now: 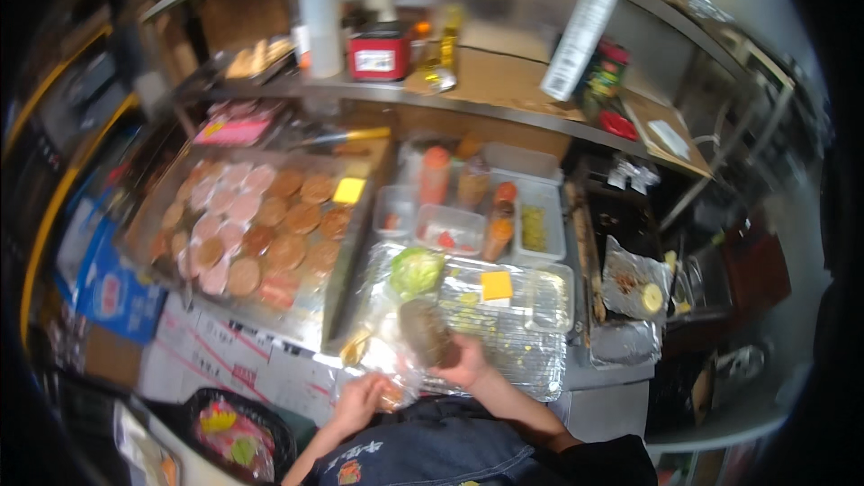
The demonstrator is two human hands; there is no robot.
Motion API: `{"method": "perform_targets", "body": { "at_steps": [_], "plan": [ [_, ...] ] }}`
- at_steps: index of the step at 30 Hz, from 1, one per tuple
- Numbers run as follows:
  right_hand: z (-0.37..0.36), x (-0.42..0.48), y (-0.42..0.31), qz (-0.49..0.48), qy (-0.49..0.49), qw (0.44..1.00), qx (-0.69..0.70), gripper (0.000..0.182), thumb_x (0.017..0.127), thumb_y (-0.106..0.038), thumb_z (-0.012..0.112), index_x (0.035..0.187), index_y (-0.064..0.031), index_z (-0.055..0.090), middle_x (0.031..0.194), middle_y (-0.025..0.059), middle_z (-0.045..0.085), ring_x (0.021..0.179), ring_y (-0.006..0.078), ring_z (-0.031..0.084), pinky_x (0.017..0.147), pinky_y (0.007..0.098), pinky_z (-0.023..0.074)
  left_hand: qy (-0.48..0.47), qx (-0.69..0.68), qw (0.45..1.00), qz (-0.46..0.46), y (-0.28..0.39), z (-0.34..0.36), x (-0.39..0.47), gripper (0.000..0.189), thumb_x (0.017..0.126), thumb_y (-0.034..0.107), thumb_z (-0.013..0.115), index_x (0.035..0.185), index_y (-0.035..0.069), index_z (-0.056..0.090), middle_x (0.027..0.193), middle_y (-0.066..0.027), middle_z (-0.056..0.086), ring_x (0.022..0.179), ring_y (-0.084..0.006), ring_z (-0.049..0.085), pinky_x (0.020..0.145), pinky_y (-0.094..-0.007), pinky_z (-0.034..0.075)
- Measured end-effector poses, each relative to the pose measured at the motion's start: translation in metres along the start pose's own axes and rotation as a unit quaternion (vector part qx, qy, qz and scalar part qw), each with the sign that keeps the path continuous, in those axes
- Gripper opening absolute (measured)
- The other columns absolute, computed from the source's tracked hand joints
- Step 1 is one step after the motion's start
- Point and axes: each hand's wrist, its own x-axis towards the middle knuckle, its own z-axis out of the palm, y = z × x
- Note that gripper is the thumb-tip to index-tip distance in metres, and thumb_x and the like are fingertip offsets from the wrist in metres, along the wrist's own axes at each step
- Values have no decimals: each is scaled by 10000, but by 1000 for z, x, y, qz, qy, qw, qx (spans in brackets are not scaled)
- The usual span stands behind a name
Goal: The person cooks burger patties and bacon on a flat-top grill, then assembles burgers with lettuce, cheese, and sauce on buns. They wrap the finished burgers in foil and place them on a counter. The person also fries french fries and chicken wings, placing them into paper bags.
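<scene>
My right hand point(466, 363) grips a round, brownish jar-like container point(425, 331), blurred and tilted above the front of a foil-lined wire rack point(516, 364). My left hand point(364, 401) closes on the edge of a clear plastic bag point(391, 364) with bread-like food in it. Behind the container lies a lettuce head point(416, 271). A stack of yellow cheese slices point(497, 285) rests on the rack beside a clear plastic tub point(550, 297). To the left, a griddle point(310, 324) holds many round patties point(287, 252), pale pink meat slices point(243, 207) and one cheese slice point(349, 191).
Sauce bottles point(434, 175) and a tub of green pickles point(534, 226) stand behind the rack. A steel shelf point(378, 92) crosses above, holding a white squeeze bottle point(321, 27) and a red box point(379, 54). Foil trays point(624, 344) lie right; a lined bin point(236, 428) stands lower left.
</scene>
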Motion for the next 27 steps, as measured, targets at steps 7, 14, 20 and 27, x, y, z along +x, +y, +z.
{"method": "perform_targets", "body": {
  "at_steps": [7, 14, 20, 27],
  "plan": [
    [-11, -14, -31, -48, -124, 986, 103, 723, 785, -188, 665, 1401, -60, 310, 1334, 139, 431, 1090, 261, 512, 868, 380, 483, 221, 256, 941, 12, -109, -65, -68, 171, 925, 208, 528, 871, 78, 624, 809, -107, 606, 791, -291, 571, 779, -363, 447],
    [-22, 4, -4, -52, -42, 998, -19, 589, 900, -169, 562, 1407, -18, 303, 1383, 152, 376, 1153, 285, 482, 915, 382, 476, 151, 339, 905, -210, -265, -92, -132, 297, 824, 138, 526, 1107, 80, 594, 926, -135, 622, 930, -308, 571, 789, -395, 502],
    [4, 7, 1, 17, -33, 997, -66, 516, 893, -147, 566, 1355, -1, 387, 1320, 166, 456, 1131, 301, 502, 916, 397, 472, 191, 248, 765, -563, -380, -149, -184, 356, 898, 199, 494, 1240, 104, 530, 1093, -160, 614, 1025, -307, 593, 828, -410, 524],
    [-25, 3, 2, 15, 56, 992, -113, 448, 883, -119, 559, 1304, -3, 460, 1294, 134, 515, 1183, 289, 491, 994, 445, 410, 290, 4, 515, -807, -394, -161, -199, 1050, 761, 478, 677, 1498, 164, -2, 1530, -167, 101, 1400, -434, 63, 1016, -601, 335]
  ]
}}
